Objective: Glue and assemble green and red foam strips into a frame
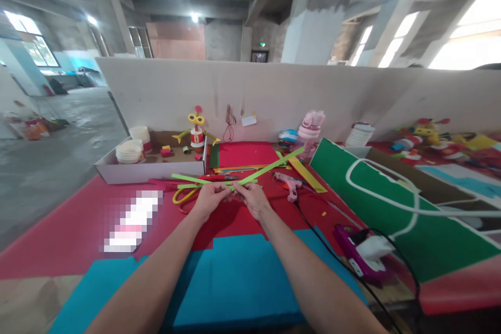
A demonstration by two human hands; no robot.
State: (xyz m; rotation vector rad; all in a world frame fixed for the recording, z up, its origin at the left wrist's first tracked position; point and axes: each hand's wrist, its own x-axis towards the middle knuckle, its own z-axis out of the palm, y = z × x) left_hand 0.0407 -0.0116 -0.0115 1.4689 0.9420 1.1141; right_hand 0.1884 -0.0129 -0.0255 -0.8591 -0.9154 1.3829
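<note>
Both hands meet over the red table covering, pinching light green paper strips [270,168] where they cross. My left hand [211,199] is closed, its thumb and fingertips on the strips near their left part. My right hand [252,199] is closed too, gripping close beside it, and one long strip slants up to the right from there. Other green strip ends [187,179] stick out to the left. Just left of my left hand lie scissors with yellow handles [182,197]. A pink glue gun [289,183] rests to the right of my right hand.
A shallow box [156,168] holds white paper cups [129,151] and a paper-cup figure [197,136]. Red paper sheets [248,155] and a pink bottle [309,130] stand behind. Blue sheets [235,282] lie in front. At right are a purple power strip [362,258] with cords and a green board [376,203].
</note>
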